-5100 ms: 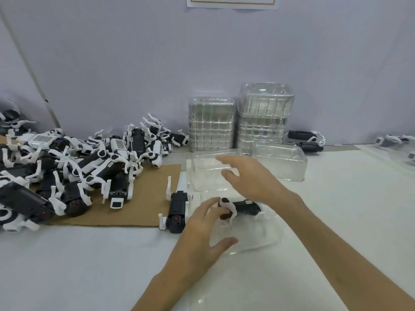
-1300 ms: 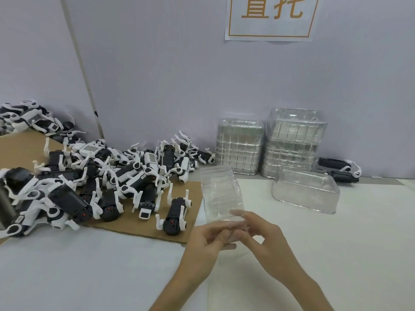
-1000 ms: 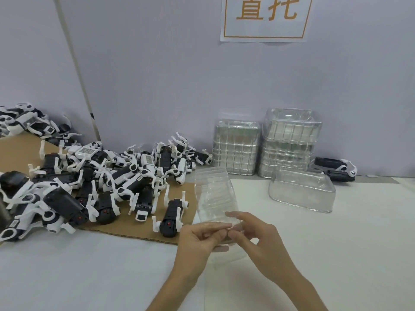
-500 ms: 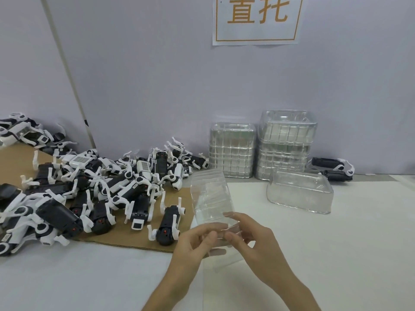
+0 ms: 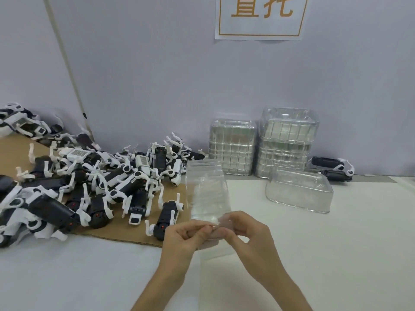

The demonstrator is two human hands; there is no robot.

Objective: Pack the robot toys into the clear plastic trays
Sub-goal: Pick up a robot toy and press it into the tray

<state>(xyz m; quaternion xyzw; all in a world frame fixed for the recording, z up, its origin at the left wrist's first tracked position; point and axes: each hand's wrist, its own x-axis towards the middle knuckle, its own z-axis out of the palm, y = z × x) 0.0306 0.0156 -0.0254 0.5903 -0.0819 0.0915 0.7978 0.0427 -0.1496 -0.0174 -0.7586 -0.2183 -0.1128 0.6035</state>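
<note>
Held tray: clear, thin plastic, long with round corners. It is in the middle, lifted off the desk, and its far end points to 12 o'clock from the hands.
Left hand: fingers and thumb pinch the near edge of the held tray.
Right hand: also pinches that near edge. The fingertips of the two hands almost meet.
Robot toys: black bodies with white legs, in a big messy pile at 9 to 10 o'clock from the hands, lying on brown cardboard.
Lone toy: lies alone on the cardboard edge, just beside the left hand at 10 o'clock.
Tray stacks: two shiny piles of clear trays by the wall at 12 to 1 o'clock; the right pile is taller.
Loose tray: one clear tray alone on the desk at 2 o'clock.
Hard to see: the held tray is see-through, so its sides fade into the desk, and I cannot tell if it is one tray or two stuck together.
Cut off: the pile of toys runs out of the picture at 9 o'clock. The sign at 12 o'clock loses its top.
Tangled: the toys overlap too much to count.
</note>
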